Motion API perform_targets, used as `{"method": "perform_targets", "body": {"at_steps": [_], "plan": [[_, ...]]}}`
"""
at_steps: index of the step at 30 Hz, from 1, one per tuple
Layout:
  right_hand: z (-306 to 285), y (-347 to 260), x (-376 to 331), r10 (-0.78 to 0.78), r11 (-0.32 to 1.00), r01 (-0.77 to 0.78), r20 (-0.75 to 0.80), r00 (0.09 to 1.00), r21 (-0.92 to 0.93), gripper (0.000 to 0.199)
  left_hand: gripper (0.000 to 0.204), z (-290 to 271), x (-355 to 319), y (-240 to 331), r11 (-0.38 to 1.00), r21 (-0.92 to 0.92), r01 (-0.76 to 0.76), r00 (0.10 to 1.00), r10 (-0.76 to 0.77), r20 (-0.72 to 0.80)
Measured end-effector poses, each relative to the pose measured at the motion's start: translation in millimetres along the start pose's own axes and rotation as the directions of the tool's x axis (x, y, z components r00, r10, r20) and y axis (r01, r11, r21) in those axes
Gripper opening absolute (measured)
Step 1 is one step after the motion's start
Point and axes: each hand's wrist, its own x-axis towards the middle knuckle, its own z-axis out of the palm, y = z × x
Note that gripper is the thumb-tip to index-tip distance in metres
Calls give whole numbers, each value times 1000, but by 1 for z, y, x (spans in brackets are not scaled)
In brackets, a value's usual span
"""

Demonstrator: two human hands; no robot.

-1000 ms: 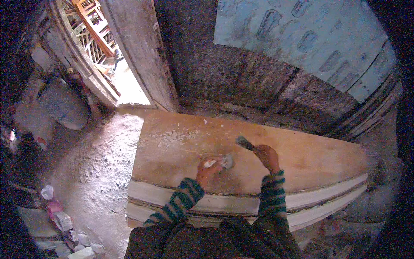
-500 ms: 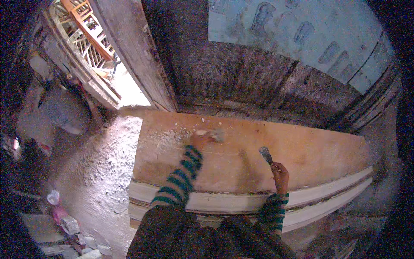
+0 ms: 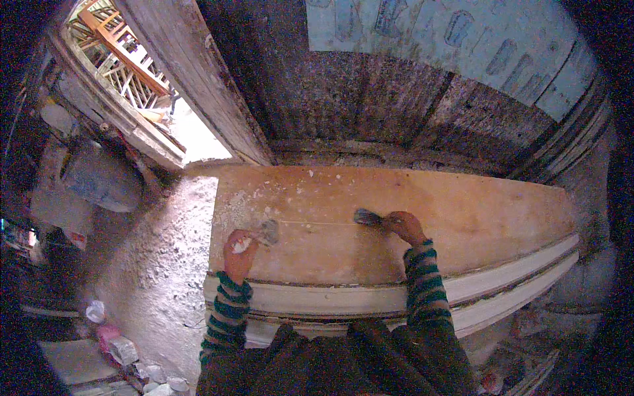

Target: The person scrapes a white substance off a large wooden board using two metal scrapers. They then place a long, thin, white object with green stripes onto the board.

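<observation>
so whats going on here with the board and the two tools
A person in striped sleeves leans over a long wooden panel lying flat. The left hand holds a small scraper loaded with pale filler near the panel's left end. The right hand holds a second flat blade pressed to the wood nearer the middle. White smears and crumbs dot the left part of the panel; the rest looks bare.

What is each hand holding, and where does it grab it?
The right hand grips a scraper by its handle. The left hand holds another small scraper at its handle end.
</observation>
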Motion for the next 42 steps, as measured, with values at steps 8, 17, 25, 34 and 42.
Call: {"method": "perform_targets", "body": {"at_steps": [8, 17, 25, 34, 42], "plan": [[127, -128, 104, -490, 869, 494, 92, 867, -32, 31, 14, 105, -35, 14, 987, -55, 151, 895, -113, 432], [-21, -92, 16, -126, 992, 124, -239, 963, -24, 29, 22, 241, 1, 29, 937, -322, 131, 894, 29, 448], [-40, -4, -78, 296, 948, -245, -282, 913, 202, 23, 23, 299, 27, -74, 795, -602, 75, 977, 63, 204], [-8, 43, -62, 166, 986, -147, -304, 938, 84, 22, 24, 15, 79, -31, 917, 399, -14, 1000, 4, 25], [5, -2, 81, -120, 992, 119, -20, 993, -34, 27, 11, 11, 54, -1, 919, -51, 392, 906, -376, 193]]}}
